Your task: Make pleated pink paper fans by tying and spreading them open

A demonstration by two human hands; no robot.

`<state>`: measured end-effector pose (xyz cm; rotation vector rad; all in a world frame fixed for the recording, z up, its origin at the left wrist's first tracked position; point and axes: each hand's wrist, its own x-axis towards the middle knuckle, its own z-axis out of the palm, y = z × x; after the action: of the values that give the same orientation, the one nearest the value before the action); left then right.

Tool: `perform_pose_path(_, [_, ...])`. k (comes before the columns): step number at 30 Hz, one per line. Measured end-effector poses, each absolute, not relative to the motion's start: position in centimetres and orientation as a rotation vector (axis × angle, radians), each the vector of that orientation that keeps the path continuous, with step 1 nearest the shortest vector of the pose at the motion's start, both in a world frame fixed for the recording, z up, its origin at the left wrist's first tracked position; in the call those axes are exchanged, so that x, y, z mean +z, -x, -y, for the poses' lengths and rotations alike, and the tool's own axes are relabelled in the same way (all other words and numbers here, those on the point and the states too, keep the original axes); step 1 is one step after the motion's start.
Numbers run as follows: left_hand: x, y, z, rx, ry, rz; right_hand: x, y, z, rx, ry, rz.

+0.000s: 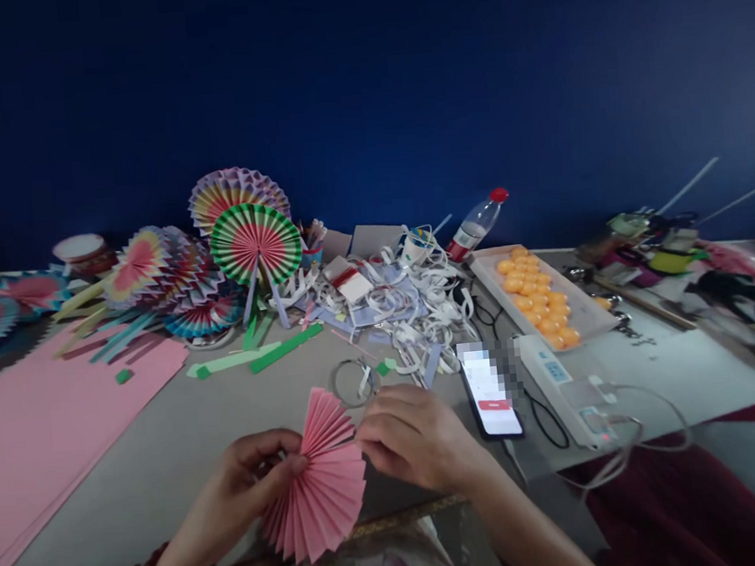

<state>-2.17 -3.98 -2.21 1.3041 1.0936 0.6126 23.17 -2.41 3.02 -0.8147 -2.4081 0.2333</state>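
A pink pleated paper fan (324,508) is spread out near the table's front edge, close to my body. My left hand (262,474) pinches it at the centre where the folds meet, thumb on top. At the fan's right edge, my right hand (410,434) has its fingers closed together on the paper's edge; the fingertips are partly hidden. Just beyond the fan lies a thin wire ring (352,382) with green and white scraps next to it.
Pink paper sheets (66,433) cover the left side. Finished paper fans (256,250) stand behind, beside a heap of white strips (386,304). To the right are a phone (491,392), a power strip (555,391), a tray of orange balls (591,308) and a bottle (478,224).
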Motion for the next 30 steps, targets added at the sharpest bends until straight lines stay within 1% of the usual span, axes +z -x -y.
perform_pose_path(16, [-2.36, 2.14, 3.93, 0.589, -1.286, -1.08, 2.75, -23.33, 2.3, 0.242, 0.818, 2.398])
perform_pose_path(30, [-1.71, 1.93, 4.13, 0.688, -1.234, -1.082, 2.94, -23.16, 2.53, 0.425, 0.865, 2.34])
